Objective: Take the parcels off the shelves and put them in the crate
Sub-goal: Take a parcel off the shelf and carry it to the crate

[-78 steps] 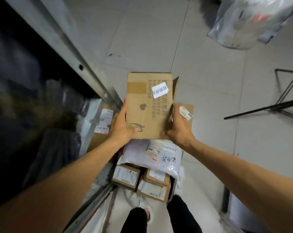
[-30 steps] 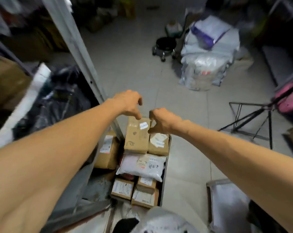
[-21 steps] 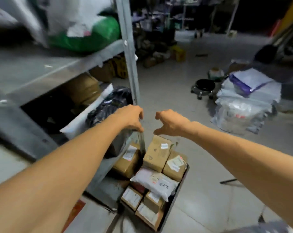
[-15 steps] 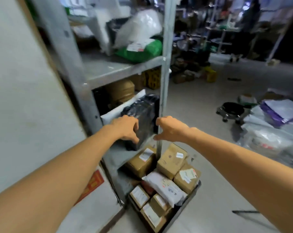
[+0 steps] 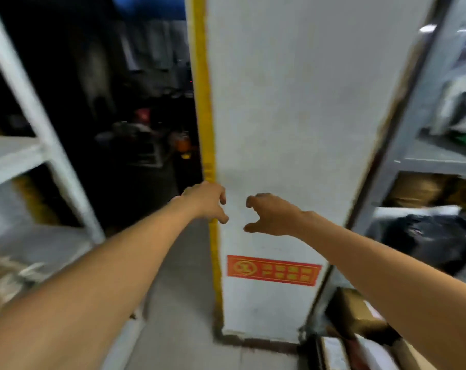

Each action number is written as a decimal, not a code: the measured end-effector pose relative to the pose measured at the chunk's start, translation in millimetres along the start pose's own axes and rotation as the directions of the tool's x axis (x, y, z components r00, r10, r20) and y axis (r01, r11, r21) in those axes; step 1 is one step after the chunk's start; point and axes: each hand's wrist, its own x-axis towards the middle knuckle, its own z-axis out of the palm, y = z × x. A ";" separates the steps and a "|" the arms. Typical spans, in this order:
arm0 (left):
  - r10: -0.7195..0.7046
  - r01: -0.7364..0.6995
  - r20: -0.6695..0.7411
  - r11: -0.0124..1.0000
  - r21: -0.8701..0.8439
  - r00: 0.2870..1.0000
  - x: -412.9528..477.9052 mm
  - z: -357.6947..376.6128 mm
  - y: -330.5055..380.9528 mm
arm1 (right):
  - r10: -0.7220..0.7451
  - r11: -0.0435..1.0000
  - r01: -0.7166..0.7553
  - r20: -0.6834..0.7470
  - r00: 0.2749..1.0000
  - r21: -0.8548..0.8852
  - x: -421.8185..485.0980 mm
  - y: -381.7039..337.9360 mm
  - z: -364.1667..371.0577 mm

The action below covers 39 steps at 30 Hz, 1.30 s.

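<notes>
Nearest, right of the pillar's foot: pale parcels packed low at the bottom edge, blurred. Just above them, a cardboard box on the lowest level of the grey shelf.

Left of the pillar's foot: a strip of open floor, hemmed in by a white shelf.

Farther out, in front of the pillar's face and above its red sign: left grip over the yellow edge strip, fingers loosely curled, holding nothing. Right grip close beside it, not touching, thumb and fingers half spread, likewise holding nothing.

Right of the pillar, well apart from the right grip: a black bag and a brown parcel on the grey shelf.

Behind and left of the pillar: dark room, clutter too blurred to tell.
</notes>
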 end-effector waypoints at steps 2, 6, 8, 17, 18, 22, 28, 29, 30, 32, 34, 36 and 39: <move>-0.133 0.131 -0.041 0.990 -0.046 0.990 -39.2 -9.5 -58.7 | -0.162 0.987 0.162 0.000 0.987 -0.008 21.8 -56.6 1.7; -0.425 0.417 -0.048 0.901 -0.123 0.904 -137.7 -12.9 -159.8 | -0.413 0.910 0.415 0.043 0.910 -0.019 52.6 -175.2 8.0; -0.548 0.536 -0.056 0.831 -0.147 0.834 -190.9 -12.7 -197.1 | -0.528 0.849 0.529 0.065 0.846 0.015 56.2 -234.4 11.5; -0.923 0.903 -0.112 0.383 -0.193 0.367 -447.1 8.7 -239.4 | -0.923 0.368 0.926 0.153 0.354 0.077 13.1 -450.8 48.1; -0.948 0.924 -0.108 0.315 -0.215 0.298 -475.6 15.5 -234.5 | -0.935 0.328 0.940 0.174 0.309 0.093 1.8 -470.3 55.3; -0.999 0.951 -0.047 0.025 -0.308 0.011 -581.2 51.9 -196.7 | -0.970 0.114 0.982 0.233 0.076 0.151 -63.1 -533.1 89.7; -0.970 0.911 0.069 -0.244 -0.334 -0.234 -688.2 106.5 -141.3 | -0.929 -0.198 0.964 0.281 -0.241 0.176 -179.0 -593.6 131.6; -0.963 0.901 0.071 -0.269 -0.341 -0.261 -701.5 112.4 -136.2 | -0.920 -0.224 0.958 0.285 -0.268 0.177 -195.0 -602.4 136.0; -0.957 0.894 0.071 -0.287 -0.343 -0.280 -713.9 117.6 -132.7 | -0.914 -0.243 0.954 0.288 -0.287 0.178 -209.0 -611.1 140.1; -0.950 0.884 0.066 -0.307 -0.351 -0.304 -736.8 126.4 -129.6 | -0.908 -0.268 0.948 0.283 -0.308 0.173 -231.5 -629.8 147.5; -0.947 0.878 0.060 -0.314 -0.360 -0.314 -759.2 132.5 -132.0 | -0.911 -0.265 0.948 0.276 -0.306 0.177 -247.8 -649.6 153.5; -0.949 0.880 0.070 -0.311 -0.358 -0.307 -784.6 136.1 -140.2 | -0.918 -0.225 0.954 0.284 -0.276 0.200 -258.4 -669.2 159.2; -0.951 0.882 0.065 -0.305 -0.359 -0.302 -821.6 137.1 -156.9 | -0.926 -0.185 0.958 0.286 -0.245 0.221 -270.3 -695.4 171.7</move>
